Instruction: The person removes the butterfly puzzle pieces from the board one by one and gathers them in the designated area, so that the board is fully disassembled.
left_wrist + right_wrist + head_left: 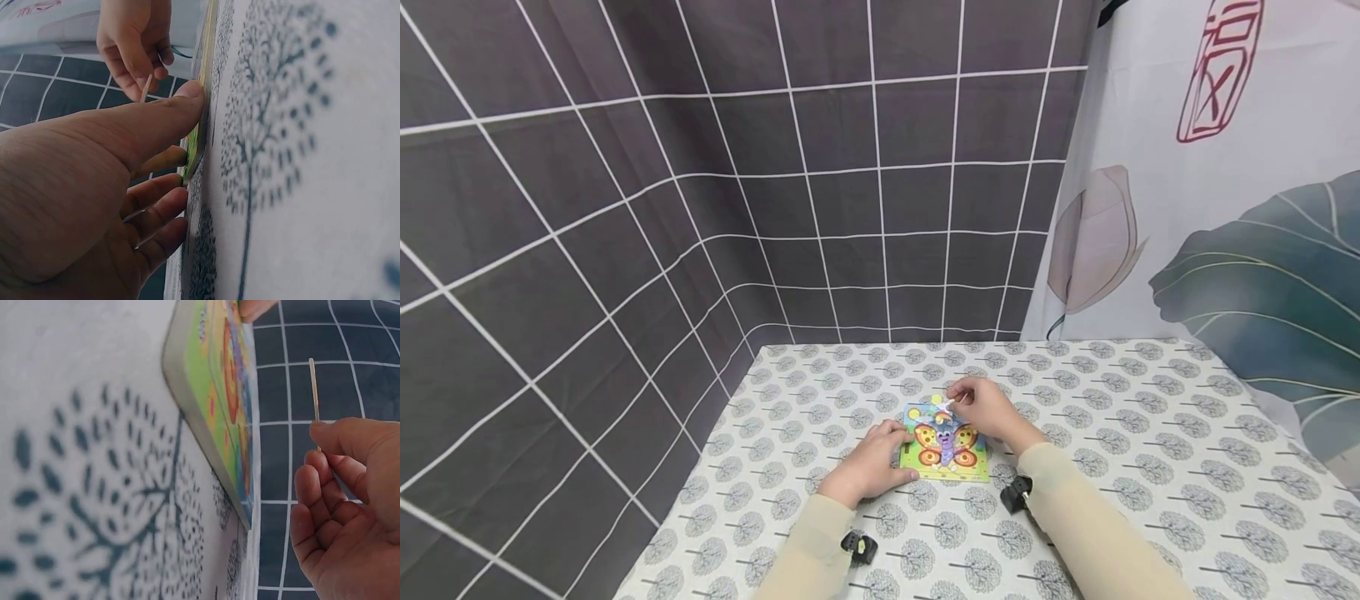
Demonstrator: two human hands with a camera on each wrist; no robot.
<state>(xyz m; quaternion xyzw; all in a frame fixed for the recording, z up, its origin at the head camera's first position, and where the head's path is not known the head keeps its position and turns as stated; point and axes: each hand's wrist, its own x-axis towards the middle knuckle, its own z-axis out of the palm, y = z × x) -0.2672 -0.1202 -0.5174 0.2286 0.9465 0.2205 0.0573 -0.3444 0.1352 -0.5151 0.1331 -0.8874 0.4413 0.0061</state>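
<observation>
Bright butterfly board (946, 450), thin pale piece (315, 394)

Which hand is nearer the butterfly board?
Left: the left hand touches the left edge of the butterfly board; the right hand hovers near its far right corner, pinching a thin piece.

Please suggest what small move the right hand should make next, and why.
Probably lower the thin piece toward the far part of the butterfly puzzle board: the right hand pinches it near the board's far edge, clear of the surface, while the left hand rests against the left side, which may help steady it.
</observation>
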